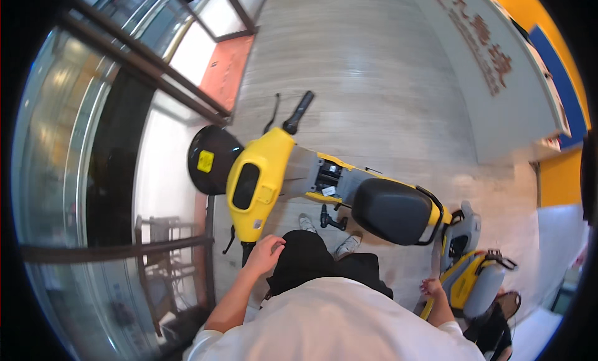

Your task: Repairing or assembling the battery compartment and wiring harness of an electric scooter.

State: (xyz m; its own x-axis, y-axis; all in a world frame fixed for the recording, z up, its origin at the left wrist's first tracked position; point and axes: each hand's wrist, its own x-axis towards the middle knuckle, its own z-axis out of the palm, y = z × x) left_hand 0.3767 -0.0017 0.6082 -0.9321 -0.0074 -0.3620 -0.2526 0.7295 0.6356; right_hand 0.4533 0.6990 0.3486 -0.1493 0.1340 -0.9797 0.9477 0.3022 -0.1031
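A yellow electric scooter stands crosswise before me, its front to the left and its black seat to the right. The middle compartment is uncovered, showing black parts inside. My left hand is beside the near handlebar grip, its fingers loosely bent and nothing in them; I cannot tell whether it touches the grip. Low at the right, my right hand hangs near a second yellow and grey scooter, with its fingers slightly apart and holding nothing visible. A black cordless drill lies on the floor near my shoes.
Glass doors with dark frames run along the left, with an orange-red mat at the doorway. A wooden rack or chair shows behind the glass. A pale counter stands at the far right. The floor is grey wood-look.
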